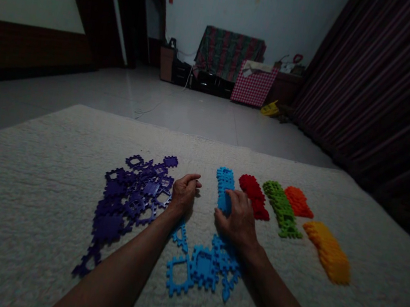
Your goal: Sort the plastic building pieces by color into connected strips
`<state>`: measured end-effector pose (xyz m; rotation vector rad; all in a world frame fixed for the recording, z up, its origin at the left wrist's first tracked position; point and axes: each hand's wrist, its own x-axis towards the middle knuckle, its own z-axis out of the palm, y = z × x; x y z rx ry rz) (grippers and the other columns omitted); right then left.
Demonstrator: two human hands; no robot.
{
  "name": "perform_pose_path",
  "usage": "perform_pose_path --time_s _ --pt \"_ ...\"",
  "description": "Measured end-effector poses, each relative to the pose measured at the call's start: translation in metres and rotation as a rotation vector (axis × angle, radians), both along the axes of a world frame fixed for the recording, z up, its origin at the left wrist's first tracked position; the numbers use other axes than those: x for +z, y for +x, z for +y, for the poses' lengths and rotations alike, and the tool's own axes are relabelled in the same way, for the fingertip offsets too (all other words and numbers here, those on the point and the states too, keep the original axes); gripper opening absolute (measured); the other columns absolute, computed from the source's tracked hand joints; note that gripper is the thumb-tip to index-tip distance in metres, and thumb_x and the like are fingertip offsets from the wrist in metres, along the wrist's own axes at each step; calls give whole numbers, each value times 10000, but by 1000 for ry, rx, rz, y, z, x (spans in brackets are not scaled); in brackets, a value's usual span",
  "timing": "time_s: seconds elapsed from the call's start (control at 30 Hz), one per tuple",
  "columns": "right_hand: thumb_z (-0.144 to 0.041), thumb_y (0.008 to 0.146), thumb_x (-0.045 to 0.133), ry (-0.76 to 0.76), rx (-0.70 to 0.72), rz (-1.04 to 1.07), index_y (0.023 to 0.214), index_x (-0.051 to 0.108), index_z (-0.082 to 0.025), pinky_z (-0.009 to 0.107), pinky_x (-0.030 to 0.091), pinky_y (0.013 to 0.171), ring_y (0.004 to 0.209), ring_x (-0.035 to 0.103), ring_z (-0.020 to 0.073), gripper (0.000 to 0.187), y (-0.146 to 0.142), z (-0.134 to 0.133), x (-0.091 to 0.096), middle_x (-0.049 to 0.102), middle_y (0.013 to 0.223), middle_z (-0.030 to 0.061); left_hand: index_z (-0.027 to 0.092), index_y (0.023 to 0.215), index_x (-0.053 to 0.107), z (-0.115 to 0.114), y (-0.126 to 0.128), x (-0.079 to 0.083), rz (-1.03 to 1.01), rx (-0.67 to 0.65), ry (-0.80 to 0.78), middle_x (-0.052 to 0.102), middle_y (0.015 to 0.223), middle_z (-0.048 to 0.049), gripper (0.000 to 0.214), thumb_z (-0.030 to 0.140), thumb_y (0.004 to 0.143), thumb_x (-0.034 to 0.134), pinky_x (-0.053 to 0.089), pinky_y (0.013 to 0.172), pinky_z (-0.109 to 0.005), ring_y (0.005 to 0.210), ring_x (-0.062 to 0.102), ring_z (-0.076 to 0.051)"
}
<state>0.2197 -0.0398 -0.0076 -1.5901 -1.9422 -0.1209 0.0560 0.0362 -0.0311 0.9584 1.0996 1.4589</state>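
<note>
A row of overlapping light-blue interlocking plastic building pieces (225,177) lies on the mat in front of me. My right hand (238,221) is at its near end, thumb and fingers around a blue piece (224,204) there. Left of that row, my left hand (184,191) rests with its fingers curled in, and no piece shows in it. Beside it spreads a heap of loose purple pieces (108,228). Between my forearms lie several loose light-blue pieces (203,265), some framed with open centres; a blue triangular piece (181,237) sits near my left wrist.
To the right, overlapping rows of red (254,195), green (281,209), orange (298,202) and yellow pieces (328,251) lie on the cream mat (56,164). Tiled floor, a cloth-covered cabinet (229,53) and a dark curtain (380,81) are beyond.
</note>
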Motion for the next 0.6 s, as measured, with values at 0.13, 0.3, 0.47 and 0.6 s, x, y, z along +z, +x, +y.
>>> perform_pose_path --time_s 0.13,0.3,0.47,0.6 --pt "-246 771 614 0 2 -17 1233 533 -135 466 437 970 1099 484 316 482 7 4 -4 526 1188 168 123 920 706 0 0 -1 0 5 3 635 662 -23 322 290 672 586 467 466 -235 484 557 -104" --pt "-250 768 620 -14 -6 -28 1220 555 -103 447 446 960 1094 490 316 480 6 7 -4 527 1184 182 125 923 706 1 1 -3 -5 2 5 635 665 -19 331 296 668 583 469 465 -228 484 558 -99" --pt "-265 761 622 3 0 -33 1210 558 -120 438 448 955 1073 498 302 476 7 10 -6 540 1158 159 115 902 707 -2 1 2 -11 21 0 633 650 -18 318 289 662 588 468 462 -230 473 549 -97" --pt "-269 759 620 -3 -18 -54 1220 552 -130 446 448 953 1083 499 306 486 7 10 -7 537 1172 159 115 897 708 -3 2 5 -21 22 -4 631 644 -19 316 288 656 597 477 465 -240 478 553 -104"
